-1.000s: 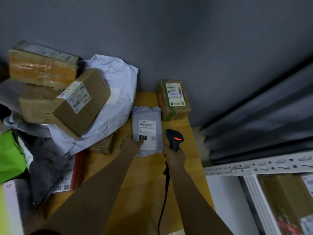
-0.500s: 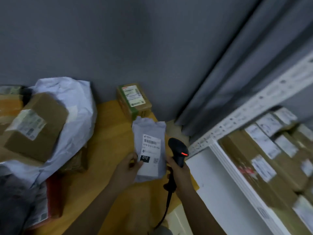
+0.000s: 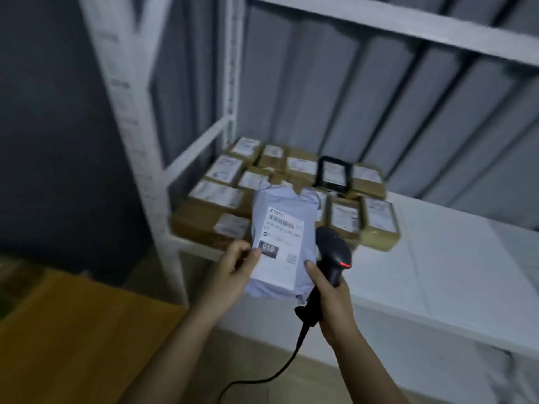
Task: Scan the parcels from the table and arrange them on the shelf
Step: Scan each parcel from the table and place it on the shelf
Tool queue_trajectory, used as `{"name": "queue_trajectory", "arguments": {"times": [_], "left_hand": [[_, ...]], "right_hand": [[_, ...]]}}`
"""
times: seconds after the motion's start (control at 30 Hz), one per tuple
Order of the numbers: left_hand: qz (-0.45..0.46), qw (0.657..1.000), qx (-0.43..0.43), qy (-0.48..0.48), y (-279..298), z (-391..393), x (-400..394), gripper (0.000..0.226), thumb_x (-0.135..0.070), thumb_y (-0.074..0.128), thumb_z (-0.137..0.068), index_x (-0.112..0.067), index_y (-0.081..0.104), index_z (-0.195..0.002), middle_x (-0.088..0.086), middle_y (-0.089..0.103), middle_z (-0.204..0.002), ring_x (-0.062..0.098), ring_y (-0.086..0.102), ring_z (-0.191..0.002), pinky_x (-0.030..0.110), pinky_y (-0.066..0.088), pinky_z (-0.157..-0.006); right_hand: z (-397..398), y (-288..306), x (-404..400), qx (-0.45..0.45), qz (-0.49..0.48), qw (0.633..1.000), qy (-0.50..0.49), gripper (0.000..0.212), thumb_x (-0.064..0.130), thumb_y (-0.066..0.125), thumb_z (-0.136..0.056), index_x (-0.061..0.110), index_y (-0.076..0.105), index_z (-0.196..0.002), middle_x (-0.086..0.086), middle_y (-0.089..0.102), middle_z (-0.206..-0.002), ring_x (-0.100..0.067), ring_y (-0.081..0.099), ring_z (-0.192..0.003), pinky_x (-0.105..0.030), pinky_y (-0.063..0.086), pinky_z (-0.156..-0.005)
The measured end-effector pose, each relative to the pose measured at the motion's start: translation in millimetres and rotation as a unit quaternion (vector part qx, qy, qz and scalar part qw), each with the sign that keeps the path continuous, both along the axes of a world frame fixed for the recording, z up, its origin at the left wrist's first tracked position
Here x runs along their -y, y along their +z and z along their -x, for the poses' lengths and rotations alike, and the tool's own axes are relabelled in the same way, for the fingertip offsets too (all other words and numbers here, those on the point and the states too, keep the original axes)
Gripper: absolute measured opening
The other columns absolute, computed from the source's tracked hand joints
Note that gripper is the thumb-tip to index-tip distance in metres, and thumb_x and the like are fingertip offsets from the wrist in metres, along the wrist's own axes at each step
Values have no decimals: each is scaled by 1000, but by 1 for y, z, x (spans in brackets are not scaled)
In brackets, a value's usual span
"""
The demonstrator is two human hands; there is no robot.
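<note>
A grey poly-bag parcel (image 3: 281,228) with a white label marked 010 is held up in front of the white shelf (image 3: 443,258). My left hand (image 3: 237,269) pinches its lower left edge, thumb on the label. My right hand (image 3: 329,298) grips the handle of a black barcode scanner (image 3: 332,255) with a red light, and its thumb touches the parcel's lower right edge. The scanner's cable hangs down below my right hand.
Several labelled cardboard boxes (image 3: 224,196) fill the left part of the shelf board, with a black frame-like object (image 3: 334,173) standing among them. White shelf uprights (image 3: 137,135) rise at the left. The wooden table (image 3: 73,336) shows at lower left.
The view has swung right from the table to the shelf. Both hands have carried the grey parcel and the scanner off the table and in front of the shelf's boxes.
</note>
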State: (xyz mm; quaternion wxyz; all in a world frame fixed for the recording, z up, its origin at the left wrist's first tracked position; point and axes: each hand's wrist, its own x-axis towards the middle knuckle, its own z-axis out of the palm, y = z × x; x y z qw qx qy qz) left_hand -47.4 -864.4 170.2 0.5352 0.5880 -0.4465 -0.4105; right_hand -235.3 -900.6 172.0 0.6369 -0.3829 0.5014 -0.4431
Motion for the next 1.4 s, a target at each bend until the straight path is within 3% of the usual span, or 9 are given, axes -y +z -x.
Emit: {"name": "queue_trajectory", "arguments": {"times": [0.1,0.23,0.37,0.7,0.77,0.93,1.1,1.2,1.4], "left_hand": [[-44,995,-29,-89,3,90,49,29,-30,69,-86,-15,50,-101,-4,62,-91,0,59,-79,19,45,-70],[-62,989,-55,-120,-10,197,103,52,-46,74,-58,-22,47,-96,0,64,-105,11,62,-93,32,48,-85],[-106,983,-73,-133,-21,281,145,34,-18,72,-83,-16,46,-104,-4,60,-102,14,58,-95,32,46,-86],[-172,974,42,-143,-18,383,275,43,-22,60,-90,-5,44,-127,15,58,-126,28,60,-104,34,52,-75],[-171,966,151,-125,-13,396,291,48,-24,52,-96,-6,34,-137,14,52,-131,32,56,-110,34,49,-79],[-106,851,480,-185,-24,418,319,65,-18,49,-94,-13,16,-151,16,20,-154,35,26,-139,43,26,-113],[-69,666,658,-344,-59,423,349,69,-38,61,-89,-14,27,-144,15,25,-148,36,25,-137,47,24,-112],[-39,633,690,-348,-77,420,372,68,-26,64,-86,-18,27,-142,17,28,-144,36,30,-132,48,33,-107],[-58,644,701,-302,-72,420,434,58,-28,62,-89,-18,32,-138,14,38,-139,32,38,-128,44,40,-101]], "right_hand": [[86,7,23,-25,2,997,-78,29,22,73,-83,6,61,-103,-13,71,-92,-27,66,-80,-37,51,-66],[190,3,57,-73,-13,985,-156,41,33,79,-78,5,60,-100,-11,58,-78,-24,51,-69,-36,44,-60],[266,-5,83,-90,-11,965,-247,40,41,78,-77,11,61,-98,-9,61,-82,-22,45,-61,-36,39,-63],[354,-4,155,-94,-20,952,-290,37,41,74,-81,12,60,-99,-11,61,-83,-20,48,-59,-32,42,-59],[358,0,169,-102,-7,957,-273,34,38,73,-83,10,60,-98,-11,61,-82,-19,50,-60,-30,43,-58],[365,-7,205,-84,16,971,-225,31,28,74,-83,5,61,-99,-13,65,-88,-20,62,-72,-28,46,-56],[366,-25,251,-67,-4,977,-203,30,26,74,-84,5,62,-101,-17,69,-96,-21,63,-74,-28,46,-55],[366,-36,269,-56,-16,979,-196,30,27,73,-84,6,62,-102,-18,68,-98,-21,62,-76,-27,45,-55],[364,-44,294,-33,-45,983,-173,30,28,73,-84,8,62,-104,-10,67,-90,-18,60,-72,-25,45,-54]]}}
